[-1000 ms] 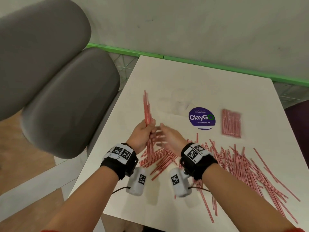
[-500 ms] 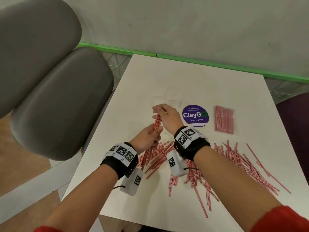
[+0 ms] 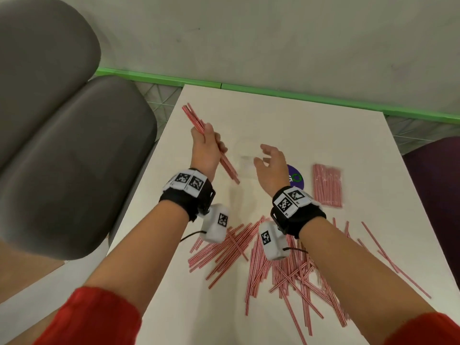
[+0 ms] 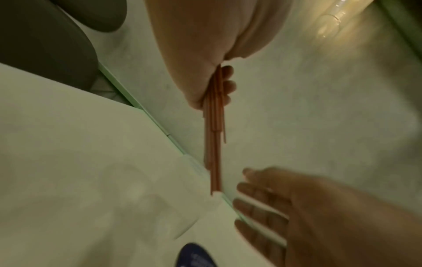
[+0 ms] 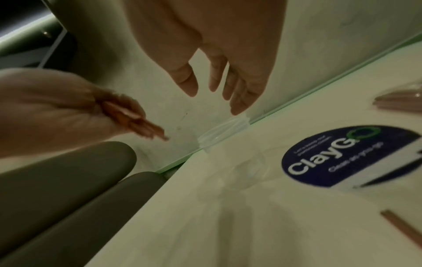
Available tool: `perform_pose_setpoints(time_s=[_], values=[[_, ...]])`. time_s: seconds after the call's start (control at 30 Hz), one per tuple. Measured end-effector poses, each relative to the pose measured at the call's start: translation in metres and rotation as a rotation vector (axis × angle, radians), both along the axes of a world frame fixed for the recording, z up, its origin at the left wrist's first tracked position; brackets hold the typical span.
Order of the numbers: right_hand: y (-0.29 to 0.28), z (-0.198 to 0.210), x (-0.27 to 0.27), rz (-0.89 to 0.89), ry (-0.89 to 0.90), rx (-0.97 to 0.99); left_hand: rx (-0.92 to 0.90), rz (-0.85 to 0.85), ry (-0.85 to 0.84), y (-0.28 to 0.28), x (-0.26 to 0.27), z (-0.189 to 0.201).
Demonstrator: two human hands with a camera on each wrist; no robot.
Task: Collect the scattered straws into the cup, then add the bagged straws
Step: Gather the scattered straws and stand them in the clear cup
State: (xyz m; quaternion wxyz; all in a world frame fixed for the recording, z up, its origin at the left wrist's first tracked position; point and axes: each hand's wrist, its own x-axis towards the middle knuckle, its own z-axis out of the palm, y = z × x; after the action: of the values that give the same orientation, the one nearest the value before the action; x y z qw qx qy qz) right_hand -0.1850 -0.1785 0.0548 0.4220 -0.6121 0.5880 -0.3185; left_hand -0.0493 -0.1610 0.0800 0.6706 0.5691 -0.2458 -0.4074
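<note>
My left hand (image 3: 207, 145) grips a bundle of red-and-white straws (image 3: 196, 123), tilted up and to the left above the white table (image 3: 273, 115); the same bundle (image 4: 213, 135) shows in the left wrist view. My right hand (image 3: 270, 161) hovers open, fingers spread, just right of a clear plastic cup (image 5: 224, 131) that stands on the table. The cup (image 3: 245, 155) is faint in the head view. Several loose straws (image 3: 286, 265) lie scattered near the front edge. A clear bag of straws (image 3: 327, 185) lies flat at the right.
A round purple ClayGo sticker (image 5: 342, 155) is stuck to the table beside the cup. Grey padded seat cushions (image 3: 74, 158) stand at the left, a dark purple seat (image 3: 443, 195) at the right. A green strip (image 3: 273, 92) runs along the wall behind the table.
My left hand has lifted the straw bundle up and away from the pile, toward the far left. My right hand has let go of the bundle and opened beside the cup.
</note>
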Motion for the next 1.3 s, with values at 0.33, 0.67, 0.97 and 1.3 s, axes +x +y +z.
perform_pose_setpoints(time_s=[0.33, 0.67, 0.97, 1.3], values=[[-0.042, -0.009, 0.000, 0.239, 0.443, 0.029, 0.053, 0.015, -0.265, -0.064, -0.027, -0.020], [-0.050, -0.012, 0.011, 0.306, 0.624, -0.028, 0.243, -0.158, -0.383, -0.058, -0.029, -0.075], [-0.045, -0.014, 0.007, 0.290, 0.580, -0.015, 0.274, -0.175, -0.410, -0.043, -0.025, -0.071], [-0.002, -0.020, -0.014, 0.127, 0.355, -0.241, 0.426, -0.127, -0.483, 0.023, 0.009, -0.062]])
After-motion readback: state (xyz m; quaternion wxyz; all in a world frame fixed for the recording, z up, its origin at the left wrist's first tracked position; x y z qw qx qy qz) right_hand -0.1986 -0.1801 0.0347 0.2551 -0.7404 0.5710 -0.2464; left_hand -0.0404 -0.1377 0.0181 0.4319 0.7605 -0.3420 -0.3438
